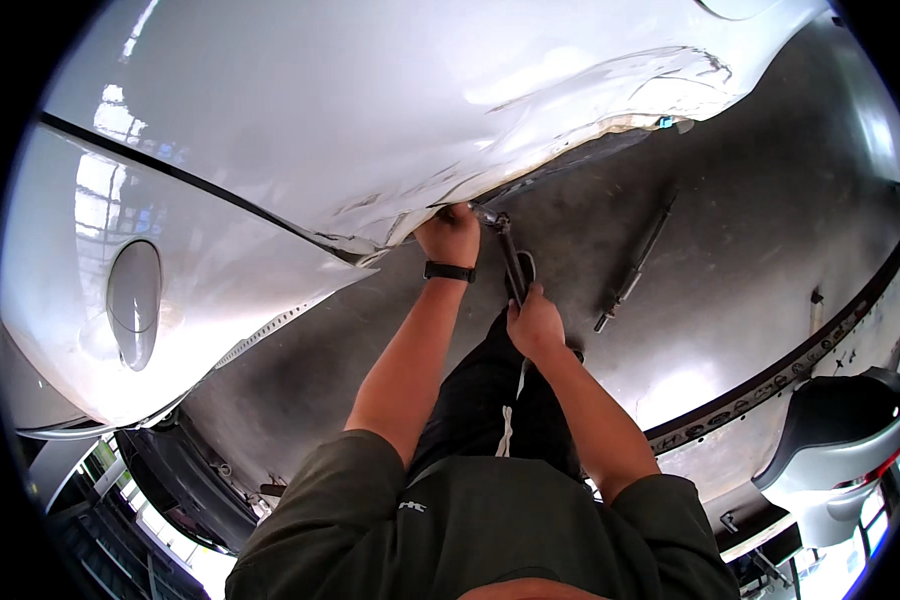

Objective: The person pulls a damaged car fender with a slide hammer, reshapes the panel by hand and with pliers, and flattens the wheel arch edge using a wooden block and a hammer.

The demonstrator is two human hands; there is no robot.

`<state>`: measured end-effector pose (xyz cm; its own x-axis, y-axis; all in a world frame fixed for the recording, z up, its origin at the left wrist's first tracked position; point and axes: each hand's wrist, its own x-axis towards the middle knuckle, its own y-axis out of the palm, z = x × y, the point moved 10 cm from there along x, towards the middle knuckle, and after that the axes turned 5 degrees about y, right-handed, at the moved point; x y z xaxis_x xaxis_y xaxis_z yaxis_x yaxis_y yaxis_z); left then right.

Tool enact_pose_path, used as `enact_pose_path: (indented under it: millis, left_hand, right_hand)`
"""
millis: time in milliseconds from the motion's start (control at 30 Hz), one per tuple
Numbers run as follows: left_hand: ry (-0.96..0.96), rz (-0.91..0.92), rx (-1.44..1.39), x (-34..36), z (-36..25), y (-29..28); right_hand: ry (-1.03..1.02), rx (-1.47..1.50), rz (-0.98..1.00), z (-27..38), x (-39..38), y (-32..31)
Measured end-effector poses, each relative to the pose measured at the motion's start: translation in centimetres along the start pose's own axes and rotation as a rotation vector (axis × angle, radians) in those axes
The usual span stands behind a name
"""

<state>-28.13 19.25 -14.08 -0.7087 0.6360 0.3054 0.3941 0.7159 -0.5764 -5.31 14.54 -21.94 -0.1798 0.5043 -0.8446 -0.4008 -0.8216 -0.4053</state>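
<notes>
Dk shirt below, tool betw. L hand (grip unclear) & R hand (closed rd it).

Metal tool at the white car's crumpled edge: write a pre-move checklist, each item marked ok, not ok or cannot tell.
1. Right hand closed around the metal tool: ok.
2. Left hand clear of the crumpled edge: not ok, it is right at it.
3. Metal tool seated firmly on something: cannot tell from this view.
4. Hands protected: not ok, both are bare.
5. Loose metal rod apart from both hands: ok, it lies off to the right.
</notes>
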Motion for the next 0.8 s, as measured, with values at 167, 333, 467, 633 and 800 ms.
enact_pose_path:
  millis: [167, 333, 467, 633, 800]
  left_hand:
    - [0.008, -0.025, -0.070, -0.1, -0.3, -0.6]
    - [-0.040, 0.073, 0.230, -2.1, -1.0, -1.0]
    - [-0.245, 0.313, 0.393, -10.7, 4.4, 2.9]
    - [-1.393, 0.707, -0.530, -20.2, 12.8, 10.6]
    - [-1.453, 0.425, -0.406, -17.8, 5.3, 11.8]
  right_hand:
    - [-0.047, 0.008, -0.015, -0.5, 0.8, 1.0]
    - [-0.049, 0.106, -0.080, -0.6, 0.9, 1.4]
    - [-0.031, 0.070, -0.010, -1.6, 1.6, 1.8]
    - [-0.163, 0.079, 0.023, 2.0, 0.2, 1.6]
    - [-0.186, -0.023, 0.018, -1.5, 2.9, 0.0]
